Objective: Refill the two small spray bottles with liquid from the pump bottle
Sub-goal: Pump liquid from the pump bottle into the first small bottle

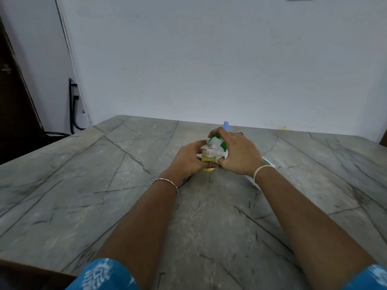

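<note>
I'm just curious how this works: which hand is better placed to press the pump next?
The right hand: its fingers curl over the green pump head, whose spout sits at the open neck of the small spray bottle. The left hand grips that bottle, steadying it.

Grey veined table [104, 185]; yellow liquid in clear bottle [208, 156]; green pump [217, 141]; blue-white patterned sleeves [100, 275].

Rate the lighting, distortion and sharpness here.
Head view: dim, flat light, no glare; faint shadows beneath the forearms; wide-angle lens bows the table edges; small spray bottle in the left hand and pump bottle in the right hand look slightly soft.
</note>
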